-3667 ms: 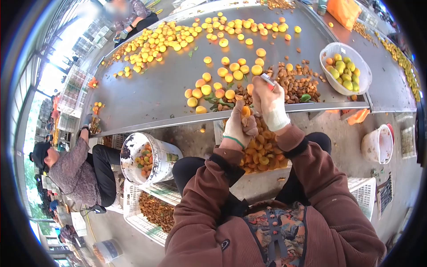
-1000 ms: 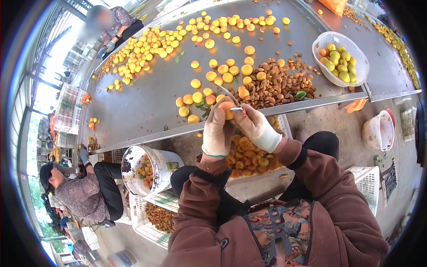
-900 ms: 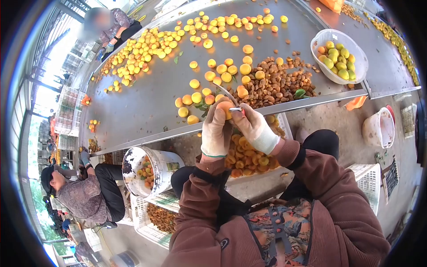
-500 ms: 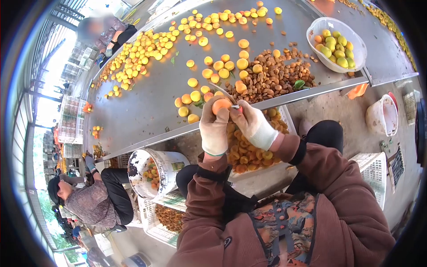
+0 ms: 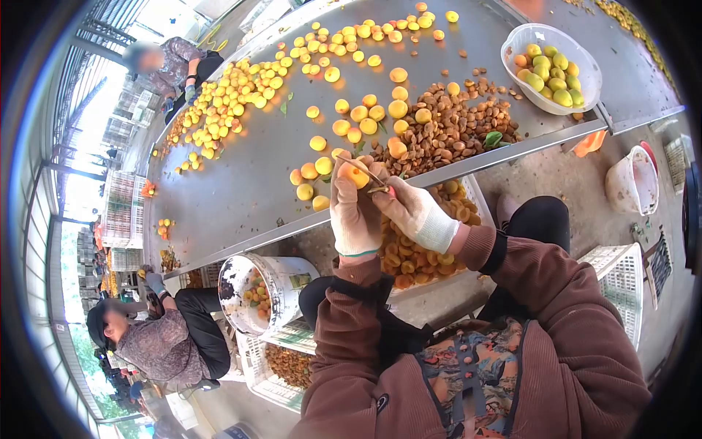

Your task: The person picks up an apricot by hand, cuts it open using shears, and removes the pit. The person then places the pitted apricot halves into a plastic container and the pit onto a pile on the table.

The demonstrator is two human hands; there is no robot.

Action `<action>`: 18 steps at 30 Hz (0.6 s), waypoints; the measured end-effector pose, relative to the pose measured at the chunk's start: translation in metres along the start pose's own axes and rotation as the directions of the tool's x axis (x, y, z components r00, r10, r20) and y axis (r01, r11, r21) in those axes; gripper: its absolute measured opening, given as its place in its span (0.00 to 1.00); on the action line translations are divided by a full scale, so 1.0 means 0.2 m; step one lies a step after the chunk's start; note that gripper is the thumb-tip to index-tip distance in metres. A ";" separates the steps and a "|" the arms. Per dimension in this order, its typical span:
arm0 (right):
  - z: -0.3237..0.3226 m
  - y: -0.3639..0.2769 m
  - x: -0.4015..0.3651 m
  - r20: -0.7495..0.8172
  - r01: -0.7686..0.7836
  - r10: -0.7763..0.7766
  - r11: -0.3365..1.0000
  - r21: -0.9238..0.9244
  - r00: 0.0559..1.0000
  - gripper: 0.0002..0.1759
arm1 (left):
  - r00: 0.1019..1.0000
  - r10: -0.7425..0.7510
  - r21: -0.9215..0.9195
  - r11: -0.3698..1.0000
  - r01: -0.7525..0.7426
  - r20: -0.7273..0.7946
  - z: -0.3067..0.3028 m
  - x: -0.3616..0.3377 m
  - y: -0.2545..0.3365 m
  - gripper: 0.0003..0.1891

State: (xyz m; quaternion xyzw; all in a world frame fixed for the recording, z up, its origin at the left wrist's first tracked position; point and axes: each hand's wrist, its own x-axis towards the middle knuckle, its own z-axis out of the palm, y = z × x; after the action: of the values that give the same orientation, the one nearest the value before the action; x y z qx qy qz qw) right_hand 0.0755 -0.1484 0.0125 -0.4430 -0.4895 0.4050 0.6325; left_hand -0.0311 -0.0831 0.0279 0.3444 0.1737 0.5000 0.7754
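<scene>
Both my hands wear pale gloves with white cuffs and meet over the table's near edge. My left hand (image 5: 355, 216) is closed around an orange-yellow apricot (image 5: 355, 174). My right hand (image 5: 418, 214) grips a small knife (image 5: 376, 178); its thin blade lies against the fruit and a bit of red shows at the fingers. Most of the handle is hidden. Below my hands, a white crate (image 5: 477, 196) holds halved apricots (image 5: 409, 252). Whole apricots (image 5: 358, 113) and a heap of brown apricot pits (image 5: 453, 132) lie just beyond.
The metal table (image 5: 241, 190) carries many more apricots (image 5: 238, 88). A white bowl (image 5: 510, 55) of greenish-yellow fruit stands at right. Beneath are a stained bucket (image 5: 291, 274), a crate of pits (image 5: 287, 364) and a white bucket (image 5: 621, 183). Two people (image 5: 164, 347) sit at left.
The apricot has been turned in my left hand, and the blade now lies across it with more of its length showing. My view has shifted slightly.
</scene>
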 end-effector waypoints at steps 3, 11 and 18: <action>-0.01 -0.05 0.00 -0.016 -0.040 0.039 0.998 -0.047 0.999 0.19 | 1.000 0.015 -0.029 0.999 -0.015 -0.001 -0.01 0.02 -0.03 0.35; 0.01 0.06 -0.01 -0.043 -0.097 0.088 0.958 -0.270 0.995 0.15 | 0.996 0.029 0.009 1.000 -0.028 -0.083 0.02 0.00 -0.09 0.33; 0.00 0.09 0.02 -0.065 -0.076 0.053 0.899 -0.432 0.996 0.16 | 0.982 0.166 0.572 0.816 -0.088 -0.086 -0.01 0.04 -0.02 0.29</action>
State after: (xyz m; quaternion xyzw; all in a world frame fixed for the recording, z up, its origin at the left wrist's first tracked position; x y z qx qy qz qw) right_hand 0.0749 -0.1396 -0.0034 -0.5988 -0.5359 0.2950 0.5170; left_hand -0.0258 -0.0755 0.0246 0.5356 0.3411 0.4983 0.5903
